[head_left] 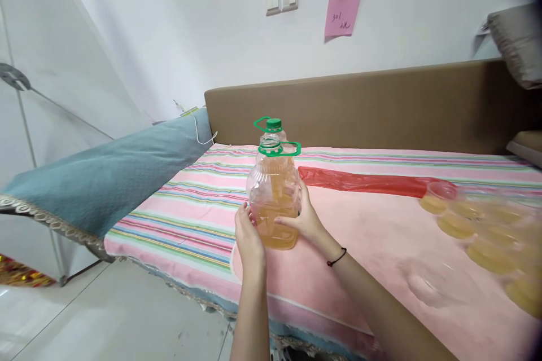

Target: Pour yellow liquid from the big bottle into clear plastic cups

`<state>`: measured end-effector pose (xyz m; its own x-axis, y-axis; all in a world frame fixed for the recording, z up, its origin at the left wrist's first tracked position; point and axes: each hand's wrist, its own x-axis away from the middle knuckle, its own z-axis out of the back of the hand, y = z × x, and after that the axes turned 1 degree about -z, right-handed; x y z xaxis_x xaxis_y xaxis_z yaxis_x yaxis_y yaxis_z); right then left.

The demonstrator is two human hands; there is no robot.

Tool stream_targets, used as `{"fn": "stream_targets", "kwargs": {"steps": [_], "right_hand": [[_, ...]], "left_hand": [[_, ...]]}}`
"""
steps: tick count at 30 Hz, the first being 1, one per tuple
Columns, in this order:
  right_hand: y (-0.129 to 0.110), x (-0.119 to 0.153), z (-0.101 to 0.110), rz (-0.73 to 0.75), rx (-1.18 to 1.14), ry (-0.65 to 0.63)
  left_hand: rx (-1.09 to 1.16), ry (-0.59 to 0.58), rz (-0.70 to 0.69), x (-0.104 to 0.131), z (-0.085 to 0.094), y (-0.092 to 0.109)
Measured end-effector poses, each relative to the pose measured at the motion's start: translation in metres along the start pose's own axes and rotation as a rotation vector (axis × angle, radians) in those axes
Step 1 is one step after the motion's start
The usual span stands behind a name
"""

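One striped bed [182, 231]: its front edge runs near the clear bottle [271, 189], wide striped room extends left to a blue cover [139, 152], and a span of pink cloth [355, 237] separates bottle from a blurred clear cup [436, 282]. The bottle, open-necked and part-filled with amber liquid, sits between two hands, the right hand [305, 223] wrapped round its side, the left hand [250, 240] half-curled against it. Behind stands a green-capped bottle [274, 124]; far right, clustered cups [491, 255] hold amber liquid.
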<state>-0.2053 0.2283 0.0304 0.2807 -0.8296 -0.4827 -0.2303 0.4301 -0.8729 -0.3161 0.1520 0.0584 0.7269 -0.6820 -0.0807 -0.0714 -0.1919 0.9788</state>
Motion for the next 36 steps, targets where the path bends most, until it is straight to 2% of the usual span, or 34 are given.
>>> {"fn": "stream_targets", "kwargs": {"steps": [4, 8, 11, 13, 15, 18, 22, 29, 31, 34, 36], "right_hand": [[-0.003, 0.001, -0.009, 0.073, -0.051, 0.084], [-0.008, 0.007, -0.010, 0.101, -0.071, 0.160], [-0.023, 0.015, -0.005, 0.093, -0.058, 0.219], [-0.039, 0.022, 0.003, 0.095, -0.059, 0.245], [-0.059, 0.031, 0.012, 0.100, -0.077, 0.253], [-0.090, 0.051, 0.031, 0.095, -0.069, 0.277], [-0.126, 0.088, 0.063, 0.027, 0.020, 0.299], [-0.171, 0.181, 0.131, -0.160, 0.299, 0.319], [-0.182, 0.209, 0.150, -0.218, 0.376, 0.333], [-0.195, 0.246, 0.172, -0.306, 0.468, 0.351], [-0.200, 0.266, 0.183, -0.339, 0.524, 0.363]], "left_hand": [[0.012, -0.073, -0.022, 0.004, 0.003, 0.007], [0.001, -0.075, -0.079, 0.009, 0.004, 0.011], [0.027, -0.106, -0.130, 0.011, 0.005, 0.012], [0.064, -0.174, -0.155, 0.012, 0.005, 0.014], [0.110, -0.296, -0.142, 0.016, 0.003, 0.017], [0.165, -0.561, -0.119, 0.025, -0.002, 0.025], [0.195, -0.858, -0.137, 0.049, -0.010, 0.033], [0.133, -1.255, 0.126, 0.118, -0.028, 0.030], [0.099, -1.377, 0.165, 0.138, -0.036, 0.029], [0.074, -1.530, 0.191, 0.165, -0.051, 0.025], [0.143, -1.639, 0.266, 0.183, -0.060, 0.019]]}}
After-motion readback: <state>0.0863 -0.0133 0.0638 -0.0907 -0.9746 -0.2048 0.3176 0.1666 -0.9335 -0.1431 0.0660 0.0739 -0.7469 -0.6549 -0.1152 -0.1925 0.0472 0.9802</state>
